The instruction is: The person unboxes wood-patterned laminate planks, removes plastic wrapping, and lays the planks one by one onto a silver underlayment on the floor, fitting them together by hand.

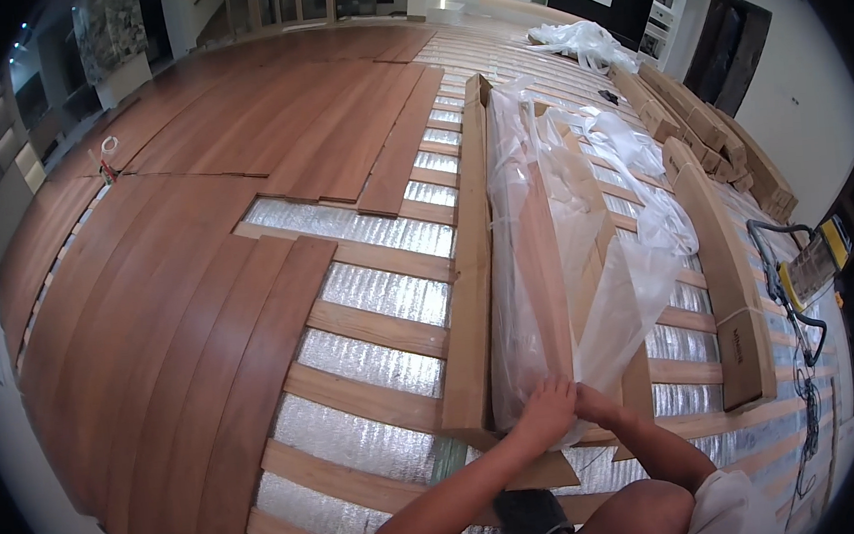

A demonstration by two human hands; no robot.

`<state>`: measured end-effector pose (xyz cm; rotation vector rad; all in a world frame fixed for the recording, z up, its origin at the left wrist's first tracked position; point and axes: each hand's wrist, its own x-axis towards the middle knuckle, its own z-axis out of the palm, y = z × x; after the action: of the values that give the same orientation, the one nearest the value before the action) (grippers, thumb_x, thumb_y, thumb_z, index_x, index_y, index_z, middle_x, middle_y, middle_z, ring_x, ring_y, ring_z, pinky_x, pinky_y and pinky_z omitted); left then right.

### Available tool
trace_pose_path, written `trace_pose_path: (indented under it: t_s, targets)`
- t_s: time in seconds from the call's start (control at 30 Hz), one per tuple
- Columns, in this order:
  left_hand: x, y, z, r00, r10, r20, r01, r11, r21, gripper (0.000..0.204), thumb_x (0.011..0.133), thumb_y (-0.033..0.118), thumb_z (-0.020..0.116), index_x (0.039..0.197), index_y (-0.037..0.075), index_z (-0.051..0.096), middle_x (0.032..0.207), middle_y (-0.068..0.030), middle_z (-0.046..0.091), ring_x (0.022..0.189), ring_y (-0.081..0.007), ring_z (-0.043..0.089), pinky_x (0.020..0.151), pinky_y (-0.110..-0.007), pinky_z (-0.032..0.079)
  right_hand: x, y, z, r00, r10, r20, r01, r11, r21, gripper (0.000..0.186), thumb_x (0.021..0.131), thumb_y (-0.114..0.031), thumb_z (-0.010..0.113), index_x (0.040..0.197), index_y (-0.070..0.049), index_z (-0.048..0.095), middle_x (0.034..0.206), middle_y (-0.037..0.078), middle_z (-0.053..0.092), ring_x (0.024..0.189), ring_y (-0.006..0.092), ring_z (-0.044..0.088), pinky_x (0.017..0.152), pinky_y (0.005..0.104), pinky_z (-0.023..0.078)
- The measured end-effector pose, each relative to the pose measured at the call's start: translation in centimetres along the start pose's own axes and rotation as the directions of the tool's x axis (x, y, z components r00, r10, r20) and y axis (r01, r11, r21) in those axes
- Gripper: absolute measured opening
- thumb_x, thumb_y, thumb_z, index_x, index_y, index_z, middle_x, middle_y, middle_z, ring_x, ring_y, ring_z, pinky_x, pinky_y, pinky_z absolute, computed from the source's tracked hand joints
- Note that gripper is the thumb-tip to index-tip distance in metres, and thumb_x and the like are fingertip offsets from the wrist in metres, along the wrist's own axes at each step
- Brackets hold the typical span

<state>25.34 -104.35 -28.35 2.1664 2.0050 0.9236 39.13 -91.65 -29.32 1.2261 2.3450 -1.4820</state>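
Observation:
A long opened cardboard box [472, 263] lies on the floor battens, running away from me. Inside it is a bundle of brown floorboards [544, 258] wrapped in clear plastic film [610, 303]. My left hand [547, 410] rests on the near end of the wrapped bundle, fingers spread over the film. My right hand [594, 401] sits right beside it at the same end, fingers curled on the plastic. Whether either hand pinches the film I cannot tell. My knee [637, 516] is bent below the hands.
Laid brown floorboards [180, 317] cover the left of the room. Wooden battens [372, 332] over silver foil insulation [389, 295] lie bare in the middle. Closed long cartons [728, 273] lie to the right, with a yellow-and-black power tool [813, 262] and cables beyond. Crumpled plastic [580, 39] lies far back.

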Motion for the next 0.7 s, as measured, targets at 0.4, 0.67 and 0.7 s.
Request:
trace_pose_path:
  t_s: [0.4,0.67,0.7]
  targets:
    - [-6.0,-1.3,-1.1,0.997,-0.074,-0.022,0.074,0.997,0.009,0.029,0.080,0.032,0.064,0.094,0.006,0.064,0.096,-0.0082,0.054,0.100,-0.0245,0.054,0.089,-0.035,0.043,-3.9,-2.5,1.6,0.995,-0.072,-0.065,0.063,0.989,-0.137,0.104,0.060,-0.037,0.088,0.136,0.008,0.033,0.104,0.021,0.063,0.096,0.0240,0.062,0.085,0.0353,0.049]
    - [-10.6,-2.2,-5.0,0.954,-0.132,0.270,0.099,0.986,0.134,0.033,0.080,0.026,0.064,0.102,0.003,0.058,0.106,-0.0124,0.054,0.108,-0.0274,0.051,0.103,-0.036,0.037,-3.9,0.1,-1.1,0.961,0.189,-0.204,-0.148,0.969,0.200,0.066,0.071,-0.036,0.081,0.116,0.004,0.054,0.088,0.011,0.066,0.079,0.0194,0.065,0.071,0.0292,0.051]
    - [-11.1,-2.4,-4.7,0.960,-0.129,0.247,0.091,0.983,0.159,0.035,0.080,0.025,0.064,0.105,0.001,0.058,0.110,-0.0137,0.054,0.111,-0.0285,0.050,0.104,-0.037,0.036,-3.5,-0.8,-2.0,0.960,0.247,-0.132,-0.190,0.920,0.342,0.058,0.074,-0.035,0.079,0.112,0.002,0.056,0.089,0.009,0.066,0.079,0.0182,0.065,0.072,0.0282,0.050]
